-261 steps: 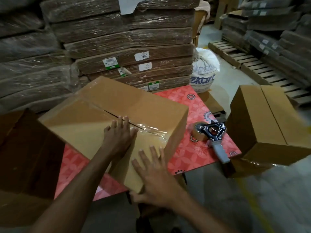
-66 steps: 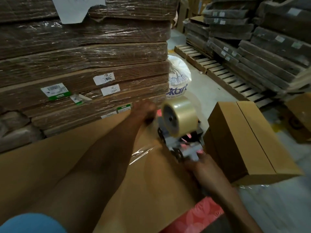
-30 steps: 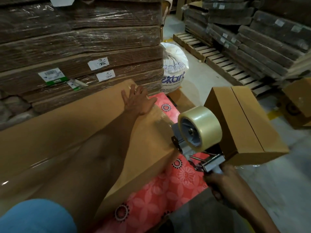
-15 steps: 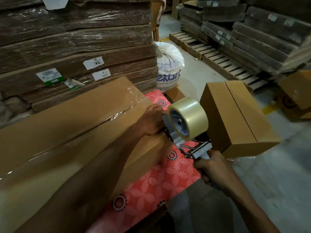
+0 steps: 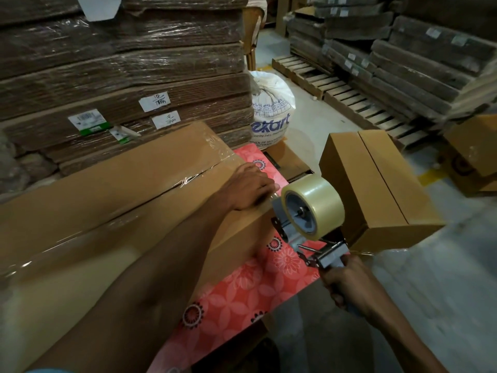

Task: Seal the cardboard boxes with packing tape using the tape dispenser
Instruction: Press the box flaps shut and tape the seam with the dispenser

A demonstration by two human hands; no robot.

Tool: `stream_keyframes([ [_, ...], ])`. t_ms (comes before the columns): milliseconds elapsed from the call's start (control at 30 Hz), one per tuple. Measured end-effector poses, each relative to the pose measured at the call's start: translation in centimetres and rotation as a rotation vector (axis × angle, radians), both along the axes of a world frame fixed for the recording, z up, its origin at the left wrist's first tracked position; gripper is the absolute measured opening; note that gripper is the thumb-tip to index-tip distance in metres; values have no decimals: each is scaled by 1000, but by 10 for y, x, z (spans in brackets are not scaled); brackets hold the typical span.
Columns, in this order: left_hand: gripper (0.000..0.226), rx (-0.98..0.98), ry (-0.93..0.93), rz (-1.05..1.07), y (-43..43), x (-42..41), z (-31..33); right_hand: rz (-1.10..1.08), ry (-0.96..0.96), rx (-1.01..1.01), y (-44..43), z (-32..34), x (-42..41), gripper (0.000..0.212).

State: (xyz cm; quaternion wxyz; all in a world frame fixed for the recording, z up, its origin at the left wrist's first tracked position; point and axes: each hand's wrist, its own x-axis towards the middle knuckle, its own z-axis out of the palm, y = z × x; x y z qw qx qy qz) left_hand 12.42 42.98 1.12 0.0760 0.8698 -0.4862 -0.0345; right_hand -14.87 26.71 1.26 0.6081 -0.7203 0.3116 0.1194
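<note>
A stack (image 5: 121,76) of flat cardboard wrapped in clear film fills the far left, with white labels stuck on its front. Just before it a long box (image 5: 94,189) lies on a table (image 5: 242,289) covered in red flowered cloth; the box takes up most of the table and its right end stops short of the table's right edge. Its top flaps are closed, and clear tape (image 5: 193,179) runs along the seam between them, wrinkled near the far right corner. A second box (image 5: 376,189), flaps closed, stands off the table's right side, close to it. Beyond that box, pallets (image 5: 349,100) lie on the floor along more wrapped stacks, and a third box (image 5: 473,157) sits at the right edge. A white printed sack (image 5: 271,111) stands on the floor between the stack and the pallets. The left hand (image 5: 247,188) rests palm down on the box's top at its near right corner, fingers close together and laid flat over the edge, their tips beside the dispenser. The right hand (image 5: 349,286) has its fingers curled tight round the handle of the dispenser (image 5: 304,235), held above the cloth with its front against the box's right end. The roll (image 5: 320,203) of clear tape on it stands upright, just right of the left fingertips.
</note>
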Motion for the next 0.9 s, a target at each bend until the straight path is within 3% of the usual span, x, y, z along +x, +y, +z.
stream_keyframes([
  [133,79,-23,4,11,-1,-3,0,-23,-24,34,11,-15,13,24],
  [267,51,-154,6,36,1,-3,-8,-41,60,37,14,-44,18,8],
  [433,52,-130,-15,38,0,-3,-11,-192,251,206,32,-95,-3,26],
  [633,62,-99,-41,53,-8,-13,-8,-366,60,-122,11,-110,20,26],
  [767,66,-49,-52,116,-13,-27,-10,-208,55,-451,-18,-120,56,34],
  [900,65,-49,-58,154,-11,-45,-10,-68,49,-599,-34,-138,76,40],
])
